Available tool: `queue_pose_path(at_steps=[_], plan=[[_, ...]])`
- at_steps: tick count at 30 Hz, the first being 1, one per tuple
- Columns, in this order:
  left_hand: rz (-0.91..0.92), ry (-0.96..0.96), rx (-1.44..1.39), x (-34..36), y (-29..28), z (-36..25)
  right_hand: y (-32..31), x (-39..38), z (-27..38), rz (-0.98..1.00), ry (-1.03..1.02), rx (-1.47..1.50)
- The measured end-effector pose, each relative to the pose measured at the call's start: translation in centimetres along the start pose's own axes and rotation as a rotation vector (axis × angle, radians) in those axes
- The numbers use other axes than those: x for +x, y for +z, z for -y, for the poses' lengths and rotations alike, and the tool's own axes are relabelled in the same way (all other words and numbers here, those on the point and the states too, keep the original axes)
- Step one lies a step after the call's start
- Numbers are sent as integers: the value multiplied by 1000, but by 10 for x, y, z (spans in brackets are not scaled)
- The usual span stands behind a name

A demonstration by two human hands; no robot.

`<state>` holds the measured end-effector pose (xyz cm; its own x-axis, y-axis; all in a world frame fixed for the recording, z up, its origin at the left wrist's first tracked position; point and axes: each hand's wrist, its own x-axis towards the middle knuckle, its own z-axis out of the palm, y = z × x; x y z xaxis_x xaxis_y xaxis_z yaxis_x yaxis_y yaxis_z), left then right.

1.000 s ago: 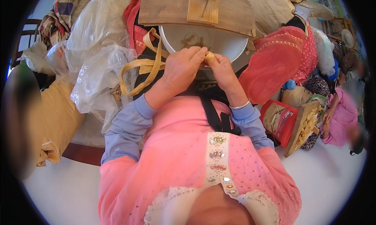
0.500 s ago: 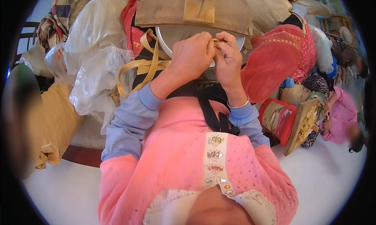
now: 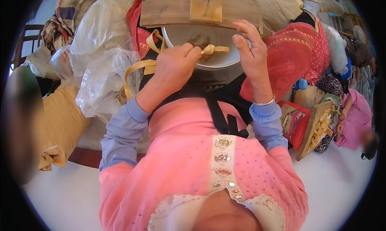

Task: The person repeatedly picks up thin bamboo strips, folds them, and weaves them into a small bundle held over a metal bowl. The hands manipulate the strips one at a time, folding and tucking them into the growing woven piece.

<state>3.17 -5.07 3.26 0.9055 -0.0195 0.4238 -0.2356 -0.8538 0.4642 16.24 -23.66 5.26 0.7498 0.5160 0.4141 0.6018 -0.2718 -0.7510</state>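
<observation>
My left hand (image 3: 175,66) is closed around a long, flat, yellowish strip (image 3: 139,66). The strip loops out on the hand's left side, and its short folded or knotted end pokes out to the right past the fingers. What material it is I cannot tell. My right hand (image 3: 255,56) is raised to the right of that end, fingers apart and holding nothing. Beneath the hands is a pale round basin (image 3: 233,61) with some small brownish bits in it. A wooden board (image 3: 167,10) lies across its far edge, with an upright wooden block (image 3: 206,8) carrying a thin metal piece.
Crumpled clear plastic (image 3: 98,66) and a tan cloth bundle (image 3: 64,126) are on the left. To the right lie a red cloth (image 3: 281,54), a red container (image 3: 299,128) and a tilted wooden tray (image 3: 315,130) of yellowish pieces. Another person in pink (image 3: 356,118) sits at far right.
Both hands were together on the strip's end. My right hand has let go and moved right, opening; my left has shifted left and slightly down, still gripping the strip.
</observation>
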Motion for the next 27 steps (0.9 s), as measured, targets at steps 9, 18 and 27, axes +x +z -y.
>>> queue_pose_path(at_steps=[9, 18, 27], plan=[[192, -81, -505, 23, 10, 6, -23, 20, 20, 801, 318, 48], [516, -520, -1049, 43, 9, 30, -21, 21, 7, 614, 481, 274], [226, -474, -811, 93, 17, 79, 17, 57, -31, 251, 360, 168]])
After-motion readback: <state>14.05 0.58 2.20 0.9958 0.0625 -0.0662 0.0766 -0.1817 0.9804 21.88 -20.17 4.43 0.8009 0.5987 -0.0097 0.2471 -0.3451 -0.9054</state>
